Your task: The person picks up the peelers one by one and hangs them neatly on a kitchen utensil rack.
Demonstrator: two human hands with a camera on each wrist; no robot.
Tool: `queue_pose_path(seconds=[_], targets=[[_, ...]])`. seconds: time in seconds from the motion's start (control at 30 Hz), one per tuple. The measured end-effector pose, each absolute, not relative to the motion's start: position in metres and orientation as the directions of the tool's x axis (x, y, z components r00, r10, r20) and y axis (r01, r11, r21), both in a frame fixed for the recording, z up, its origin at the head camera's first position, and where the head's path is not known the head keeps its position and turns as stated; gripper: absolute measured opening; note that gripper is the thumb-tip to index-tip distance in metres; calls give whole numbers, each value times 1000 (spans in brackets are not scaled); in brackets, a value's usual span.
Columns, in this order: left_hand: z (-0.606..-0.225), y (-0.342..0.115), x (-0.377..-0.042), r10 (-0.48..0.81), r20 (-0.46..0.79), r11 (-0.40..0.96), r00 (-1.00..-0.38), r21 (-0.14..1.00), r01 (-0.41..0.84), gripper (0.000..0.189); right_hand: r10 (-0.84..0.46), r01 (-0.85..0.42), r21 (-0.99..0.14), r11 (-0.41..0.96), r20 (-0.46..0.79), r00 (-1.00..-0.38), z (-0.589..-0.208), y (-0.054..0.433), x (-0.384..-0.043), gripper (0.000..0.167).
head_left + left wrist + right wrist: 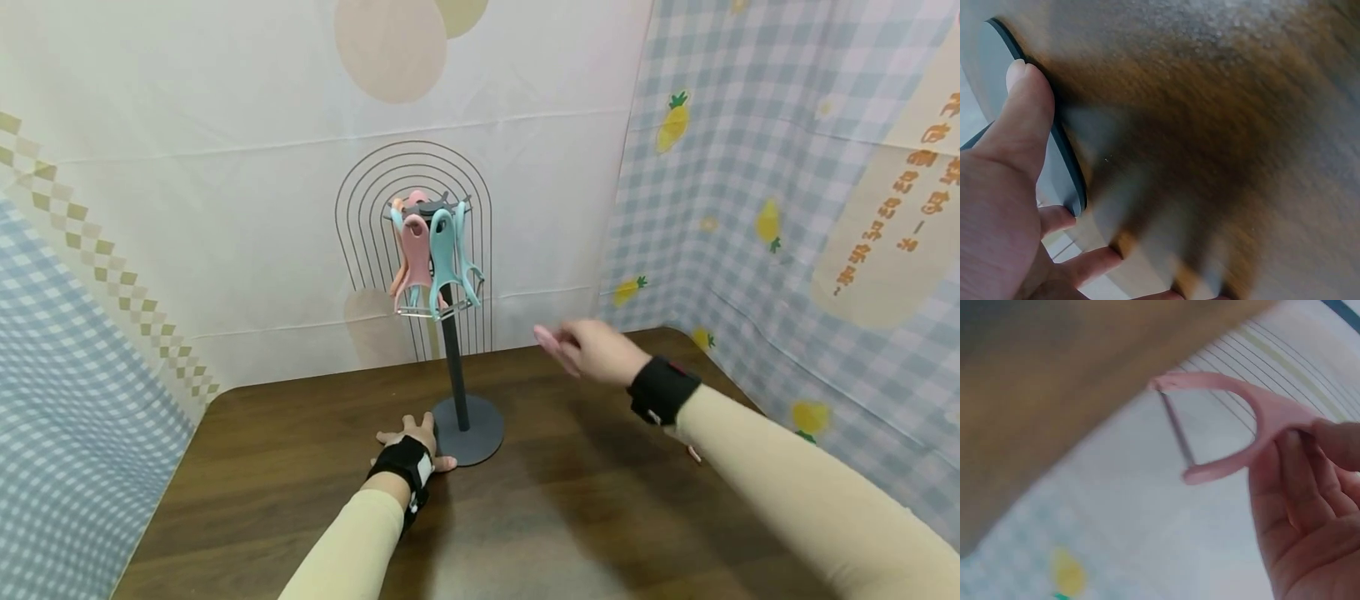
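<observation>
Several pink and teal peelers [442,250] hang by their handles round the top of a dark grey stand [454,358] with a round base [480,429]. My left hand [415,433] rests beside that base, fingers spread on the table and thumb [1025,106] pressing over the rim. Right of the stand, my right hand [596,350] is raised above the table. It pinches a pink peeler [1285,412] by the handle between thumb and fingers, with the metal blade [1175,428] pointing away from the palm. From the head view, most of this peeler is hidden.
A small pink and white piece [693,454] lies on the brown wooden table [300,450], partly behind the right forearm; I cannot tell what it is. Patterned cloths [225,250] hang behind and at both sides of the table.
</observation>
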State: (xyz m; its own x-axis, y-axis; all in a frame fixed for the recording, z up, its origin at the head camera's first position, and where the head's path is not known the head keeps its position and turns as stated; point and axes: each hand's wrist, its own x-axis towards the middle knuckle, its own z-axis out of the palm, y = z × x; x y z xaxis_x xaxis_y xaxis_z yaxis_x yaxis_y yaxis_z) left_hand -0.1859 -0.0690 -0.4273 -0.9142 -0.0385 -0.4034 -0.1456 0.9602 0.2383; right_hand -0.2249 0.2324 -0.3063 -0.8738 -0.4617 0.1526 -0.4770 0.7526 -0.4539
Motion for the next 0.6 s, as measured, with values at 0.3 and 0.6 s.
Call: queue_pose_path(seconds=[0.3, 0.6], targets=[[-432, -68, -187, -57, -393, 952, -918, 257, -169, 99, -383, -558, -617, 554, 406, -830, -207, 180, -255, 19], [-433, -68, -187, -62, -382, 951, -922, 259, -171, 100, -317, -613, -647, 454, 526, -789, -173, 141, -272, 22]])
